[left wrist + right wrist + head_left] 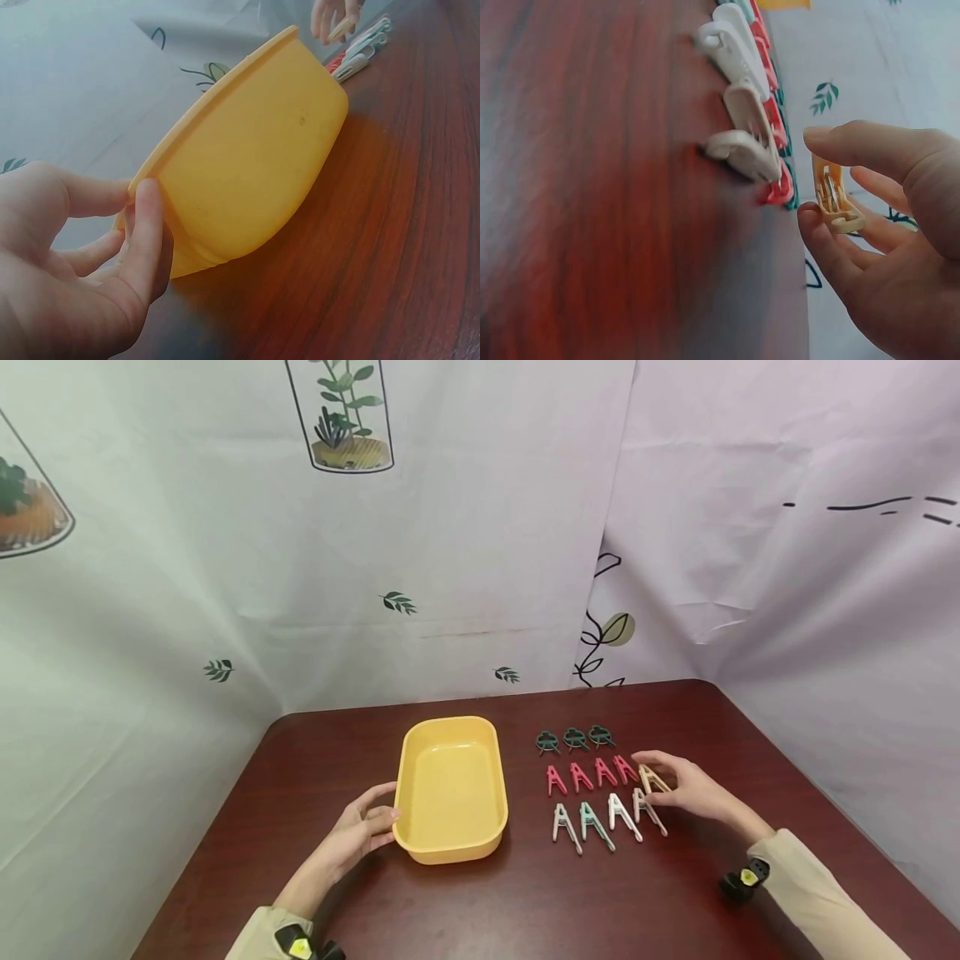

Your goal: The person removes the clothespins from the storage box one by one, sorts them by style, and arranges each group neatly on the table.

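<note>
My left hand (358, 833) pinches the rim of a yellow plastic basin (400, 777) at its left side. In the left wrist view the thumb lies against the basin's outer wall (240, 157). A yellowish clothespin (829, 187) is between the thumb and fingers of my right hand (900, 202), which pinches it. Seen from the head, that right hand (693, 789) is at the right end of the clothespin rows. Just under it a greyish-beige clothespin (649, 811) lies on the table.
A front row has a white clothespin (624, 817), a teal one (597, 825) and a pale one (567, 828). Behind it lie several red clothespins (580, 777), then three dark green clips (575, 738). The dark red table (525, 910) meets printed cloth walls (480, 568).
</note>
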{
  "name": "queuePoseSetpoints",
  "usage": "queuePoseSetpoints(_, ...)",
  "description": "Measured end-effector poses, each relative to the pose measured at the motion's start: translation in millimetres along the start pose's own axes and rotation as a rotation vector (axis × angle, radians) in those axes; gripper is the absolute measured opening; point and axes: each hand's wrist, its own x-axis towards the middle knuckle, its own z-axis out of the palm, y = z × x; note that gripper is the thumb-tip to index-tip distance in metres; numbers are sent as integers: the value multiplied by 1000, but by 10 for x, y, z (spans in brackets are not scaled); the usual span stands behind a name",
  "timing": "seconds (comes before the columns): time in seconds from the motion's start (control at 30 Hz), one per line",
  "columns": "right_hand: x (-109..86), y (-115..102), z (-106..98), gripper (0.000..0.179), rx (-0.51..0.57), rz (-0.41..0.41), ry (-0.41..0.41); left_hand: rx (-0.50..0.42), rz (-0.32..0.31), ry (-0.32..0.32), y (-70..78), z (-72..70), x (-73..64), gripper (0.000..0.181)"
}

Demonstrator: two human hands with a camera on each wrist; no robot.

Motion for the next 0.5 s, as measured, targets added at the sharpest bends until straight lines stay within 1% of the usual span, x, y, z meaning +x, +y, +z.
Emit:
queuePoseSetpoints(0.17,-94,54,-39,62,-20,2,-24,2,-3,-2,-4,-2,-5,69)
queuePoseSetpoints(0.33,-166,61,-81,62,-47,38,-57,0,-4,0,-9,-7,-8,68)
queuePoseSetpoints(0.5,-222,52,-87,64,-93,55,-73,0,-4,2,3,-6,-6,69)
